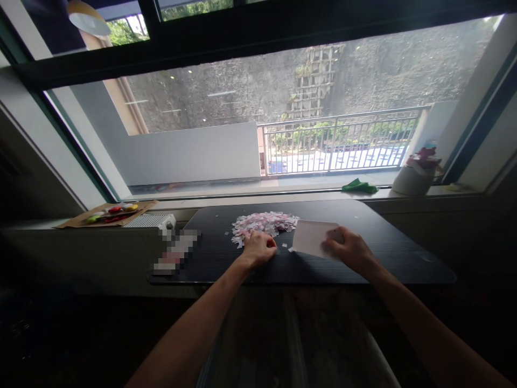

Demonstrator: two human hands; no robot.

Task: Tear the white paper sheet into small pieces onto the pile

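A loose pile of small white and pink paper scraps (266, 220) lies on a dark table (388, 253). My left hand (259, 248) rests at the near edge of the pile, its fingers curled inward; whether something small is between them is hidden. To its right, my right hand (343, 245) grips a pale, flat rectangular sheet or card (310, 237) by its right side, with some blur at the fingers. The card is tilted beside the pile. A few stray scraps (285, 246) lie between the left hand and the card.
A pixelated item (176, 256) lies at the table's left side. Beyond are a white slotted device (150, 220) and brown paper (70, 220) with colourful items on the left sill. A green cloth-like item (358, 186) and a pale pot (412, 179) stand on the right sill under the window.
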